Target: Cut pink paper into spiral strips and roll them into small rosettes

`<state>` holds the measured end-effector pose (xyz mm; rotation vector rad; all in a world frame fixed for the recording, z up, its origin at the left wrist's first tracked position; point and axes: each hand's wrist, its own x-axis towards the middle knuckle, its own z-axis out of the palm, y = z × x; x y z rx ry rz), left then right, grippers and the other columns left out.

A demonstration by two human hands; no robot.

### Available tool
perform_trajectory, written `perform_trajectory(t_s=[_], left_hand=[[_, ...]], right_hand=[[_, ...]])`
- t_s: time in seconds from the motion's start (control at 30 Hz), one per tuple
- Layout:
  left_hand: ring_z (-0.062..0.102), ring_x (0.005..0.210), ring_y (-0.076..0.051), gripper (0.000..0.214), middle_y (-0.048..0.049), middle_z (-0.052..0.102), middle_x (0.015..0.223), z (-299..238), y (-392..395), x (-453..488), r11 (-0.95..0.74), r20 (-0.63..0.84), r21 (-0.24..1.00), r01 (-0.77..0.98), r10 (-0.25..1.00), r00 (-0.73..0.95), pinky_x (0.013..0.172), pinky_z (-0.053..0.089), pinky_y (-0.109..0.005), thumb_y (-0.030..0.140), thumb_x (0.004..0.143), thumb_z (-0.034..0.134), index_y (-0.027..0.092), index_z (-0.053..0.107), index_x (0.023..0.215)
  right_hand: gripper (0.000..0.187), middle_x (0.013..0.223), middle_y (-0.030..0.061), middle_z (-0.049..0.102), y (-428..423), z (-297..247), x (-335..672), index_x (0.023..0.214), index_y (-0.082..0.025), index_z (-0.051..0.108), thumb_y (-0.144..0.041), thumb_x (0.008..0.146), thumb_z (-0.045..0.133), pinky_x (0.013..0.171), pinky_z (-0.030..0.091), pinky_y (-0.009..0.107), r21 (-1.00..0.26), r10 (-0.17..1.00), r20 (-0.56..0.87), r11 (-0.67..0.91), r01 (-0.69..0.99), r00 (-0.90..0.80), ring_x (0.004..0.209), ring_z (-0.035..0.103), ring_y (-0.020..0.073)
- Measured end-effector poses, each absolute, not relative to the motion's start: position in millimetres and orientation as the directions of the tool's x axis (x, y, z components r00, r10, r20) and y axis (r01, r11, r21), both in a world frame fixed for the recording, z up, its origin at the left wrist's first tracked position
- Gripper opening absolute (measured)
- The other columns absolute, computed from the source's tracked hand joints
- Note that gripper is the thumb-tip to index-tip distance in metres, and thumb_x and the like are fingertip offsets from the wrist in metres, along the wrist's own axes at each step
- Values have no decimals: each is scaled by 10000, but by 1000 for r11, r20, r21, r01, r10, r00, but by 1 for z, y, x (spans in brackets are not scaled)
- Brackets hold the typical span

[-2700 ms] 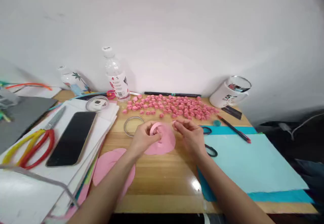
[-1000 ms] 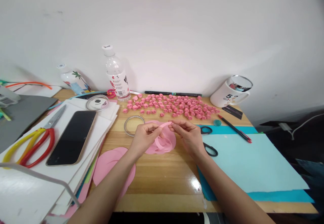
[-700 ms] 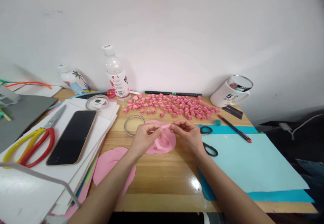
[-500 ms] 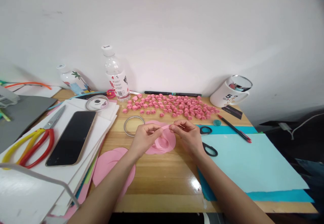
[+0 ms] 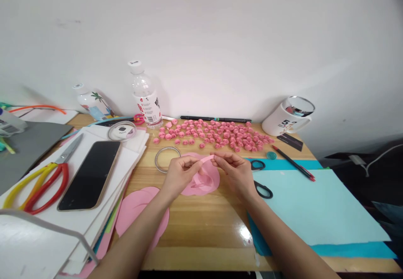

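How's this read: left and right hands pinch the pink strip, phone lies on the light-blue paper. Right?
No: the phone lies on the white papers, per the head view. The rest is right: left hand and right hand pinch the pink strip.

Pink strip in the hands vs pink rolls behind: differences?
The strip is held between the left hand and right hand; the rolls lie on the table. The strip is one open band; the rolls are many compact coils. The strip looks paler than the rolls. Both are pink.
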<state>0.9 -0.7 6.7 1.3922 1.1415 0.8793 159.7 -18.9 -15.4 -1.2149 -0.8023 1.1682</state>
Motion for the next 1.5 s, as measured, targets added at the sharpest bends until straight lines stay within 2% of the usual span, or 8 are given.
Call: perform_trajectory(t_s=[0.4,0.67,0.8,0.93,1.03,1.17,1.27,1.5], left_hand=[[471,446,-72,179,-33,675,658,3,-1,-2,108,-151,982,157,945,291,390,355,-173,314,717,628,148,694,727],[498,460,-73,171,-26,671,645,3,0,-2,110,-130,990,93,964,234,401,373,-172,311,702,642,146,685,694],[544,524,-91,184,-30,668,645,4,0,-2,128,-141,990,66,956,258,447,406,-176,310,709,638,141,690,761],[609,648,-126,337,-71,694,892,7,-1,-2,165,-167,986,35,918,359,519,463,-204,249,641,698,150,678,962],[588,608,-101,356,-78,665,1016,6,-1,-1,141,-165,986,93,922,351,495,447,-194,180,611,688,154,674,966],[562,599,-96,148,-38,668,812,2,0,0,43,-78,985,169,974,212,528,435,-188,150,658,612,124,672,791],[544,567,-96,77,-6,627,663,2,0,0,-4,-33,980,199,983,183,513,423,-186,160,690,575,125,642,701],[552,531,-95,184,-12,638,623,11,-2,-2,78,-110,992,95,910,401,502,432,-189,273,759,577,135,613,642]], right_hand=[[201,627,-6,656,-20,-14,160,673,-195,666,-300,555,789,601,484,277,-978,969,-71,-20,-209,238,564,581,123],[204,801,34,719,-20,-15,161,801,-214,720,-329,634,743,722,509,314,-977,978,-98,-60,-202,185,674,641,151],[170,729,19,712,-20,-17,161,762,-215,719,-295,618,759,697,511,301,-969,972,-90,-35,-244,217,642,636,141],[147,660,6,694,-20,-17,161,754,-222,715,-273,624,762,657,501,272,-958,974,-93,-32,-285,205,620,626,130],[129,636,2,690,-21,-16,161,732,-225,712,-263,620,764,635,494,264,-948,980,-87,-27,-316,178,597,617,123],[128,691,9,705,-22,-13,161,702,-217,704,-249,600,774,628,493,259,-949,984,-79,-25,-315,162,593,613,116],[151,699,21,704,-21,-12,161,691,-201,691,-255,583,781,626,501,277,-945,978,-84,-18,-326,189,609,619,132],[172,666,-2,671,-18,-14,163,687,-192,667,-258,580,785,646,488,270,-935,949,-104,9,-354,297,612,593,115]])
